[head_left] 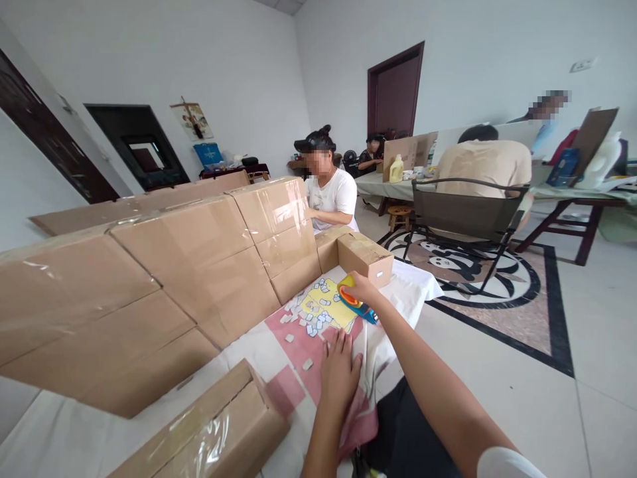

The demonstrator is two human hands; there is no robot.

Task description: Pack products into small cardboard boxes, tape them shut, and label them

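My right hand (pixel 359 289) is wrapped round a hand-held tool (pixel 367 312) with a yellow top, an orange inner part and a blue lower end; its exact kind I cannot make out. The blue end rests at the right edge of a yellow printed figure (pixel 343 318) on a pink and white cloth (pixel 318 345). Small pale scraps (pixel 314 326) lie scattered over the figure, mostly left of the tool. Below them, my left hand (pixel 341 368) lies flat on the cloth with fingers stretched out, holding nothing.
Taped cardboard boxes (pixel 199 265) form a wall along the table's left side. One box (pixel 365 255) stands beyond my right hand, another box (pixel 213 425) near my left forearm. A person (pixel 333 186) sits behind the wall. A chair (pixel 468 212) stands to the right.
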